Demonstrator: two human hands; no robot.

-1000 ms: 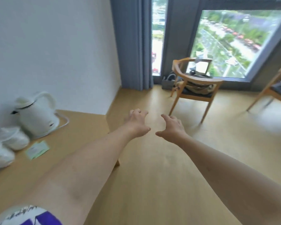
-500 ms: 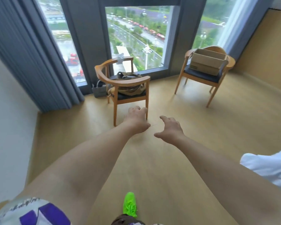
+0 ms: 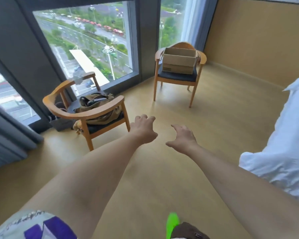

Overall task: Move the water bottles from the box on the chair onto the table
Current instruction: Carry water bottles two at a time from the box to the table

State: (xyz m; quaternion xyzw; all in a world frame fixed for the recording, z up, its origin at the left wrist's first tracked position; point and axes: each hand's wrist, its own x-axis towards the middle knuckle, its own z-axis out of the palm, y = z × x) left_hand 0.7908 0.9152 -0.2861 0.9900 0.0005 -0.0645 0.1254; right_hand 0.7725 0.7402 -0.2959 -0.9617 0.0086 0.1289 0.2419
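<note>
Both your left hand (image 3: 144, 128) and right hand (image 3: 183, 137) hang out front, fingers loosely spread, holding nothing. The box (image 3: 179, 62) sits on the far chair (image 3: 178, 77), well apart from you; its bottles are hidden. Walk past the near chair (image 3: 86, 114), then look inside before reaching.

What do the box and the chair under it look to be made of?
The box looks like plain brown corrugated cardboard: matte, with open flaps and a small printed label on its front. The chair appears to be light wood with a smooth, slightly glossy finish, and its seat is a dark pad, probably fabric or leatherette.
</note>
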